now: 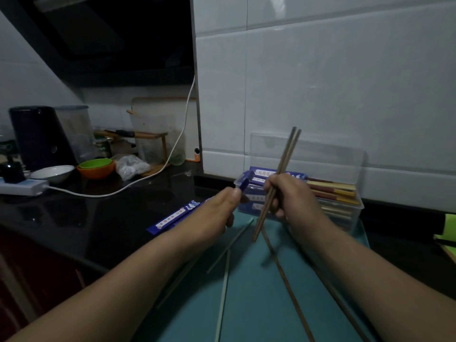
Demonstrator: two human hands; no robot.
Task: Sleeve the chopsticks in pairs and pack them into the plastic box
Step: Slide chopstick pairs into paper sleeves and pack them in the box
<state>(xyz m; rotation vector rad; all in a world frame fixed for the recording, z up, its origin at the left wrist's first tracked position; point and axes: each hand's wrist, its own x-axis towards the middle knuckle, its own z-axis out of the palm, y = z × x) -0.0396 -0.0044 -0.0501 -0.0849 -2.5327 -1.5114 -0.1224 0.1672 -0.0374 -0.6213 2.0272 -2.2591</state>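
Observation:
My right hand [288,196] grips a pair of brown chopsticks [283,161], held steeply with their upper ends toward the wall. My left hand [219,208] pinches a blue paper sleeve [246,181] whose end points up toward the box. Behind both hands stands the clear plastic box [355,211] with its lid [308,149] raised; it holds several sleeved pairs. Loose chopsticks [283,275] lie scattered on the teal mat [259,304] below my hands. More blue sleeves [172,217] lie on the dark counter to the left.
A white power strip [22,187] and its cable [138,181] run across the black counter [111,218]. Bowls [96,167], a dark appliance [39,137] and containers crowd the back left. A white tiled wall [320,82] rises behind the box. A green object [446,230] sits at the right edge.

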